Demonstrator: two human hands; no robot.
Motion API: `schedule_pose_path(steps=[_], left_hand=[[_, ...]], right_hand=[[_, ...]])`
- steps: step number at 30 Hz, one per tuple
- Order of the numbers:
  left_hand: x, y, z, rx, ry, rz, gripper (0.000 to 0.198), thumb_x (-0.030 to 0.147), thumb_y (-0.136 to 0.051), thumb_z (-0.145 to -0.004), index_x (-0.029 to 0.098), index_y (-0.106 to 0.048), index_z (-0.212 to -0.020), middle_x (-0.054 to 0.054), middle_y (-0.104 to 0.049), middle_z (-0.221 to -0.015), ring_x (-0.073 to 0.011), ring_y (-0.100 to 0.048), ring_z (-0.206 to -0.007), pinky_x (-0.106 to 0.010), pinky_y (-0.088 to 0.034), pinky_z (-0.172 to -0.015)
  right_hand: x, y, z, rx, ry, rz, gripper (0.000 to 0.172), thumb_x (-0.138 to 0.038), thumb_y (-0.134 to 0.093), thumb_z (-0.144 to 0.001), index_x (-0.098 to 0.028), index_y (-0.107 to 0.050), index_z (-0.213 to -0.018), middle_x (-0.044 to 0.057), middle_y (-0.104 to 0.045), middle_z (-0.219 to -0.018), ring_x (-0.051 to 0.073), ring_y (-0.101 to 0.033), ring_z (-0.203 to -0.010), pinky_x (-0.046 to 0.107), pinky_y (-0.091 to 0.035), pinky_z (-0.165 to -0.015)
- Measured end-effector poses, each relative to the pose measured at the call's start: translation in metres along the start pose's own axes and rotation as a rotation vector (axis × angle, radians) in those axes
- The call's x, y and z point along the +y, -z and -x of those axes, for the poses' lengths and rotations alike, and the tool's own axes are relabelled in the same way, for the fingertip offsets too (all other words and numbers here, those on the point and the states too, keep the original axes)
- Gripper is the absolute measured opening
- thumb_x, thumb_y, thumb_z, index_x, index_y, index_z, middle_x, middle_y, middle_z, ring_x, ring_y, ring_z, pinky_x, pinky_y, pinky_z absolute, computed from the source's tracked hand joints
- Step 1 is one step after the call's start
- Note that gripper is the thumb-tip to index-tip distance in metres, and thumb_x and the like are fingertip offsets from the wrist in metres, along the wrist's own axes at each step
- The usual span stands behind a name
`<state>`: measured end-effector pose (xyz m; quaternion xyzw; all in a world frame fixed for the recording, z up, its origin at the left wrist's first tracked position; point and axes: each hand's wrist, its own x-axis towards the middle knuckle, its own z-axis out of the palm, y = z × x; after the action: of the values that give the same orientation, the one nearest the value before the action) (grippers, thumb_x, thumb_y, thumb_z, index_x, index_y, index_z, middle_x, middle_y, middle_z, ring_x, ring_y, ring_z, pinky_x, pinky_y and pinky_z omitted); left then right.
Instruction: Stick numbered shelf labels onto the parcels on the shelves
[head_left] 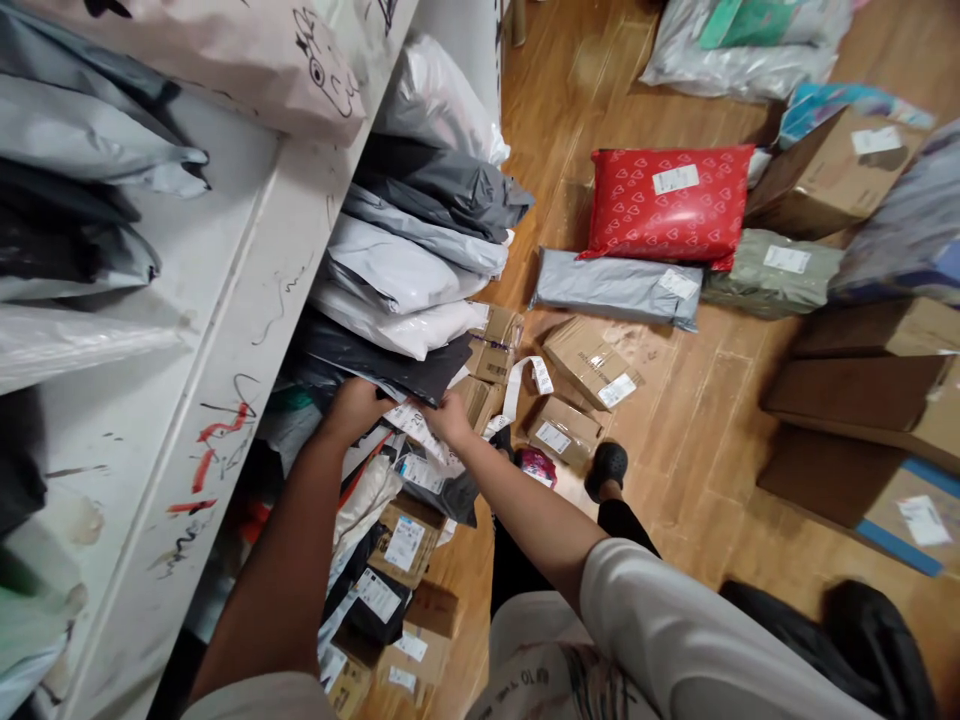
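My left hand (360,410) and my right hand (451,420) come together just below the front edge of a dark grey plastic mailer bag (405,358). Between them hangs a white strip of printed labels (421,428), its upper end at my closed fingertips. Both hands seem to pinch the strip; the mailer partly hides the fingers. More of the label strip curls near a small roll (538,375) at the right. White mailer bags (397,265) are stacked above the dark one. A dark parcel with a label (427,475) lies below my hands.
A white shelf upright (225,340) with red marks stands at the left. Cardboard boxes (589,360), a red heart-patterned parcel (671,205) and a long grey parcel (611,285) lie on the wooden floor. Larger boxes (847,400) stand at the right. My shoe (606,468) is among the parcels.
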<state>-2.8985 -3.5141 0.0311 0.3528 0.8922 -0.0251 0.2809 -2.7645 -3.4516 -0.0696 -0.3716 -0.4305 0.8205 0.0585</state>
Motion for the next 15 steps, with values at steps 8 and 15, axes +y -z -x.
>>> schedule_pose_path(steps=[8, 15], left_hand=[[0.008, -0.019, 0.014, 0.118, -0.035, -0.433, 0.029, 0.029, -0.049, -0.082, 0.013, -0.072, -0.086, -0.017, -0.071, -0.091, -0.0331, -0.061, -0.097, -0.044, -0.038, -0.096], [0.016, -0.036, 0.027, 0.288, 0.026, -0.483, 0.032, 0.029, -0.056, -0.08, 0.011, -0.068, -0.103, -0.023, -0.061, -0.114, -0.0398, -0.047, -0.111, -0.048, -0.037, -0.092]], right_hand=[[0.002, 0.008, 0.007, -0.019, -0.086, -0.029, 0.028, -0.042, -0.071, -0.068, -0.017, -0.061, -0.064, -0.003, -0.054, -0.055, 0.013, -0.052, -0.063, 0.024, -0.044, -0.059], [0.016, 0.022, 0.028, -0.116, -0.178, -0.072, 0.046, -0.057, -0.078, -0.055, -0.017, -0.055, -0.06, -0.006, -0.045, -0.05, 0.007, -0.034, -0.047, 0.02, -0.029, -0.044]])
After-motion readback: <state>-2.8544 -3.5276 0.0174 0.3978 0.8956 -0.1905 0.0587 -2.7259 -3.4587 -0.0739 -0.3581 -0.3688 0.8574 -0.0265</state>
